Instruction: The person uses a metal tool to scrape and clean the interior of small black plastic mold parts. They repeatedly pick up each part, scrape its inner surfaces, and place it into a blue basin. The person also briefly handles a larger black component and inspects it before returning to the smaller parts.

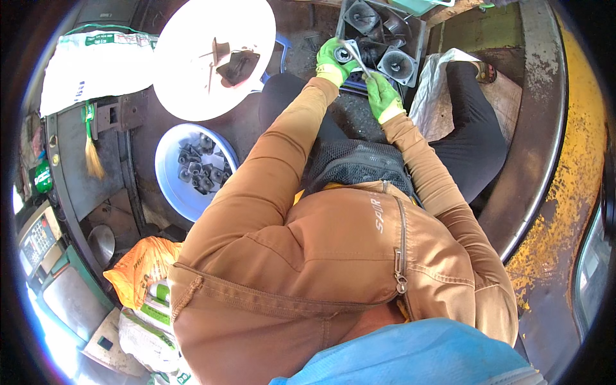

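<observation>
My left hand (329,59), in a green glove, is closed around a small grey part with a round opening (344,55). My right hand (383,95), gloved the same way, grips a slim light-coloured metal tool (359,59). The tool slants up and left from my fingers, and its far end reaches the part in my left hand; whether it touches cannot be made out. Just beyond both hands stands a crate (420,48) of dark funnel-shaped parts with square flanges, one flanged part (396,66) lying closest to my right hand.
A white round surface (186,58) at the far left carries a dark part (239,67) and a thin rod. Below it, a pale blue basin (168,183) holds several small dark parts. A white sack (423,106) lies by my right leg, and a yellow rusty metal edge (545,212) curves along the right.
</observation>
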A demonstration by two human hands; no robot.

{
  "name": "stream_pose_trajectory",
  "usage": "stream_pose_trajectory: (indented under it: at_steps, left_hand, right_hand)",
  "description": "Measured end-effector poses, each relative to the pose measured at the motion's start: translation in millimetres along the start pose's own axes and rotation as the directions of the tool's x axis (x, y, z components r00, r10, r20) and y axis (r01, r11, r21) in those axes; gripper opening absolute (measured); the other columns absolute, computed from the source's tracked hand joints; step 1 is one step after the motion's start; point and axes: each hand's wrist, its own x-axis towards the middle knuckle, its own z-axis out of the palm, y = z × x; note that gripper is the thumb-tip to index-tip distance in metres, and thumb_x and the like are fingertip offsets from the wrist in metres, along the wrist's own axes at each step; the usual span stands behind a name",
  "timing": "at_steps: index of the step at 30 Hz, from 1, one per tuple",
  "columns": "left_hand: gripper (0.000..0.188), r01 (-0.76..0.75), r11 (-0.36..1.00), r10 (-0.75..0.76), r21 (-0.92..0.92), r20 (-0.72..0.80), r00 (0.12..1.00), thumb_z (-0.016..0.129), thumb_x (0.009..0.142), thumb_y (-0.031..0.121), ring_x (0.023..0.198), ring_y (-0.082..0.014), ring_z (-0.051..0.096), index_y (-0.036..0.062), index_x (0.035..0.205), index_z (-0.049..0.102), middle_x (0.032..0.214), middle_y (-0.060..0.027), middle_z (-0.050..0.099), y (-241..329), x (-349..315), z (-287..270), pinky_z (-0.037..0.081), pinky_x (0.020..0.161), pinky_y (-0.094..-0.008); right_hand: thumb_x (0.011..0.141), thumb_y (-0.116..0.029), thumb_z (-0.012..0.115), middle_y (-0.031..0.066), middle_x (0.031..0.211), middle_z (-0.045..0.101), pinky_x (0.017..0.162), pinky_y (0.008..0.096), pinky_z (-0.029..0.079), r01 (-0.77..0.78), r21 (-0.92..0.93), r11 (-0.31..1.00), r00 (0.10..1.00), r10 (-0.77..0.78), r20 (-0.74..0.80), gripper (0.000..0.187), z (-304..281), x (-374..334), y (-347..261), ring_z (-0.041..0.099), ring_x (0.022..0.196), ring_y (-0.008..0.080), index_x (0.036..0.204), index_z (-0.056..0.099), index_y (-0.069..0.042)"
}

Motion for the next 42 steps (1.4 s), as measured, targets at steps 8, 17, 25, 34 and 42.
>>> stream_pose_trajectory:
  at_steps: [8,17,25,34,42]
  left_hand:
    - [0.044,0.219,0.787,-0.231,-0.577,0.054,0.971,0.07,0.077,0.014,0.097,-0.0241,0.054,0.0097,0.116,0.053,0.107,-0.0062,0.056,-45.8,27.8,-3.5,0.052,0.081,-0.05]
    - [0.04,-0.146,0.983,0.146,-0.111,-0.01,0.989,0.068,0.078,0.015,0.095,-0.0267,0.055,0.0084,0.115,0.054,0.105,-0.0075,0.056,-69.6,26.5,-3.5,0.053,0.08,-0.0474]
    - [0.067,-0.377,0.721,0.43,0.581,0.051,0.901,0.089,0.053,0.019,0.105,-0.026,0.055,0.0087,0.111,0.056,0.111,-0.0086,0.058,-43.2,0.4,-5.1,0.049,0.091,-0.0374]
    - [0.037,-0.011,0.987,0.004,-0.158,-0.046,0.999,0.068,0.078,0.018,0.099,-0.0286,0.053,0.0111,0.112,0.056,0.107,-0.0092,0.055,-48.6,14.3,0.1,0.049,0.084,-0.0524]
    - [0.021,0.085,0.874,-0.099,-0.478,-0.005,0.995,0.066,0.078,0.027,0.092,-0.0297,0.054,0.015,0.094,0.061,0.095,-0.0062,0.057,-91.4,44.6,-2.3,0.047,0.079,-0.057]
  right_hand:
    - [0.096,-0.03,0.047,0.0205,0.105,0.064,0.083,0.0406,0.048,0.088,0.056,0.995,0.989,-0.081,-0.127,0.032,14.3,-8.9,22.4,0.061,0.099,0.0383,0.115,0.058,-0.007]
    - [0.095,-0.03,0.044,0.0225,0.101,0.062,0.079,0.0482,0.045,-0.028,-0.079,0.996,0.999,0.024,-0.04,0.03,17.5,-6.8,28.0,0.057,0.095,0.0434,0.108,0.057,-0.007]
    - [0.095,-0.03,0.044,0.022,0.104,0.062,0.082,0.0453,0.046,-0.248,-0.19,0.95,0.959,0.269,0.091,0.03,14.9,-8.8,19.7,0.058,0.097,0.042,0.108,0.059,-0.007]
    - [0.096,-0.031,0.042,0.0227,0.104,0.062,0.08,0.0458,0.046,-0.226,-0.252,0.941,0.967,0.248,0.058,0.031,13.5,-13.1,14.7,0.058,0.094,0.0426,0.111,0.057,-0.007]
    - [0.096,-0.03,0.043,0.0214,0.104,0.063,0.081,0.0453,0.047,-0.248,-0.229,0.941,0.961,0.268,0.063,0.031,4.6,-16.3,9.2,0.059,0.097,0.0413,0.111,0.057,-0.007]
